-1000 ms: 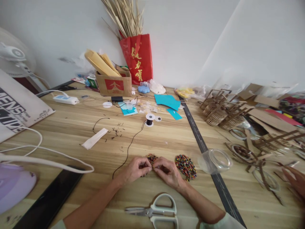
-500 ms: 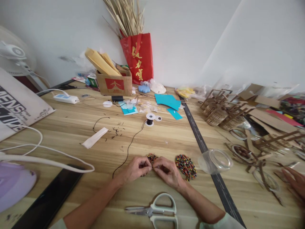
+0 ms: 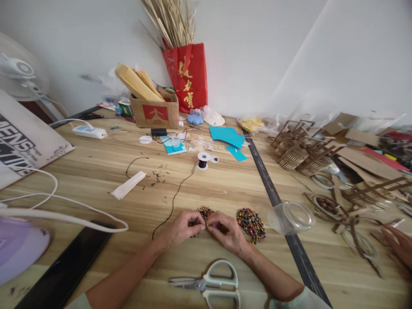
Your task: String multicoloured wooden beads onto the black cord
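My left hand is closed in a pinch, its fingertips almost meeting those of my right hand. What the left fingers hold is too small to make out. A tiny yellowish bead shows at the pinched fingertips of my right hand. Just behind the fingers lies a small heap of mixed-colour beads, partly hidden by my hands. A larger pile of multicoloured beads sits right of my right hand. Black cord runs from a white spool down to my left forearm, where it passes out of sight.
Scissors with pale handles lie near the front edge. A clear plastic jar rests on its side at right. Beyond it are woven baskets and another person's hand. A white strip and black cord scraps lie at left.
Both hands stay in almost the same place, fingertips still together. The yellowish bead at the right fingertips shows a little more plainly now.
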